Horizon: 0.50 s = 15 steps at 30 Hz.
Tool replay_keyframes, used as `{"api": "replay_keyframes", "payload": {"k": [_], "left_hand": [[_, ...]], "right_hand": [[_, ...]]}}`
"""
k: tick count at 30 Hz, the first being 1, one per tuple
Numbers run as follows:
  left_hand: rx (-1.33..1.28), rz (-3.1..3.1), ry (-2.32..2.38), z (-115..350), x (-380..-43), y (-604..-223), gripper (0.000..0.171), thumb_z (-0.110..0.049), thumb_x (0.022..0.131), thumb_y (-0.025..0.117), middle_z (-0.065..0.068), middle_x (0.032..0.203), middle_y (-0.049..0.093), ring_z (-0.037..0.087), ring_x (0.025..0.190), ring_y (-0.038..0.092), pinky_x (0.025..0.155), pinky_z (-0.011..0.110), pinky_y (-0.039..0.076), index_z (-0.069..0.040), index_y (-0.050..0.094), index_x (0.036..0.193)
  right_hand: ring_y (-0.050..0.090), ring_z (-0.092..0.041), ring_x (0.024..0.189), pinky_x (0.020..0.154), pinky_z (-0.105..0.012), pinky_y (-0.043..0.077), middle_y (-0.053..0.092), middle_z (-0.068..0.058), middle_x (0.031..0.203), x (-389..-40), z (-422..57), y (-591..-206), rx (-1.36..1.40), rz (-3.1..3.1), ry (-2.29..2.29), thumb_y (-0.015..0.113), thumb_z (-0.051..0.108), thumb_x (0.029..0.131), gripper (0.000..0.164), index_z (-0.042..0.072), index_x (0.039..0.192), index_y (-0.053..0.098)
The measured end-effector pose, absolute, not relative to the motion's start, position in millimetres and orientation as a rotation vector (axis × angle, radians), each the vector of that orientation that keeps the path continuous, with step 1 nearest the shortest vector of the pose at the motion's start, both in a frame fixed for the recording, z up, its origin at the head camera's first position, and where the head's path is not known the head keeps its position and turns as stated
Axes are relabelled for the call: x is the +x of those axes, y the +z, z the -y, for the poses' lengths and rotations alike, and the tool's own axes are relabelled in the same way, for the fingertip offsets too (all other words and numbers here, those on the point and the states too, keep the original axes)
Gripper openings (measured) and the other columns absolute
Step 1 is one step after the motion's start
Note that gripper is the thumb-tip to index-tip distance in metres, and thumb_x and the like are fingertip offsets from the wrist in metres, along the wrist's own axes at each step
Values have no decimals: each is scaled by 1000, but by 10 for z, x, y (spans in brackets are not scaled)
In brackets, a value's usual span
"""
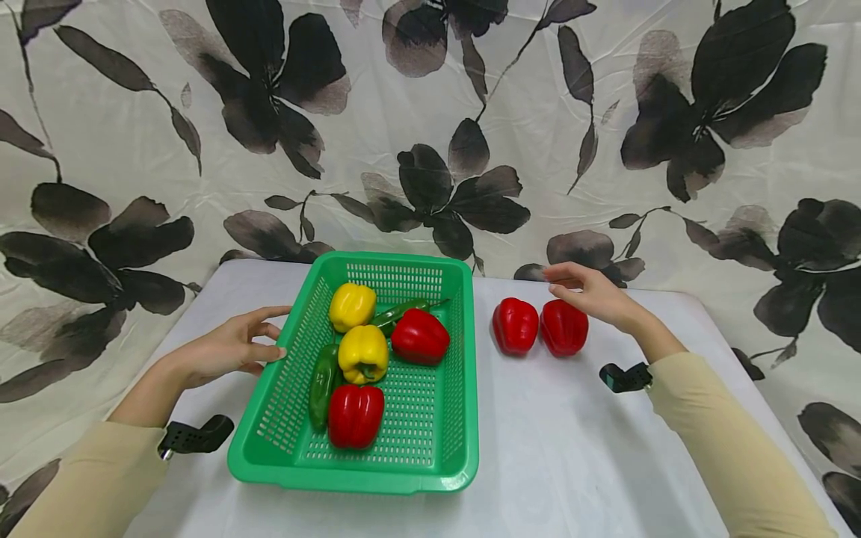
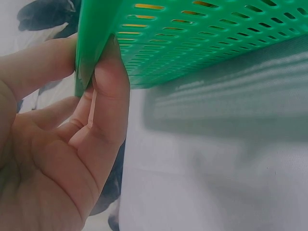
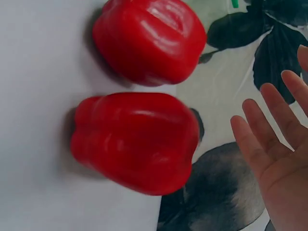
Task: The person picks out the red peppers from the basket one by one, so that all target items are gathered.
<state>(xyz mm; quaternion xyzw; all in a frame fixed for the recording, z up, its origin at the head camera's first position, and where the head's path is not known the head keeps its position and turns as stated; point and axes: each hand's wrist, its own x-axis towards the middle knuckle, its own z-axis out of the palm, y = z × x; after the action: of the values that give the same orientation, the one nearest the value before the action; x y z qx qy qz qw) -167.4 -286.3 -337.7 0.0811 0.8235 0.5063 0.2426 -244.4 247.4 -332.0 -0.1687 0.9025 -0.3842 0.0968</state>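
- Green slotted plastic basket [image 1: 356, 480] already holds red and yellow bell peppers [image 1: 356, 416], slim green vegetables [image 1: 324, 387].
- Left hand [image 1: 225, 345] pinches its nine-o'clock rim.
- Two blocky red peppers [image 1: 515, 326] left outside, three o'clock; right hand [image 1: 595, 293] beside, fingers spread.

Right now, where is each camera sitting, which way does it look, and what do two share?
Head: on the person's head, looking forward and down at the basket and two red peppers beside it; left hand, right hand and both sleeves show.
Left wrist: on that wrist, looking toward the basket's rim and outer side; the left hand shows.
Right wrist: on that wrist, looking at the same two red peppers; the right hand shows at the edge.
Shared: head and right wrist both show those peppers and the right hand.
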Motion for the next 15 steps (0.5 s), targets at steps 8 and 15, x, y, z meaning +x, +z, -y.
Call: {"api": "replay_keyframes", "payload": {"k": [8,15], "left_hand": [[216,-2231,1395,2867,-1680,-3383,83,-14,86,64,25,114,45,28,85,64,74,42,56,-8,8,148],[219,-2226,1398,2870,-1684,-3379,84,-15,86,64,26,115,44,28,85,64,74,42,56,-7,8,148]], "right_hand": [[49,-31,117,93,-48,47,48,-13,132,-2447,-2304,-3206,-604,-2632,-1125,53,24,93,42,9,131,45],[50,-32,118,93,-47,47,49,-12,131,-2461,-2153,-3049,-696,-2562,-1111,54,22,92,43,7,131,45]]}}
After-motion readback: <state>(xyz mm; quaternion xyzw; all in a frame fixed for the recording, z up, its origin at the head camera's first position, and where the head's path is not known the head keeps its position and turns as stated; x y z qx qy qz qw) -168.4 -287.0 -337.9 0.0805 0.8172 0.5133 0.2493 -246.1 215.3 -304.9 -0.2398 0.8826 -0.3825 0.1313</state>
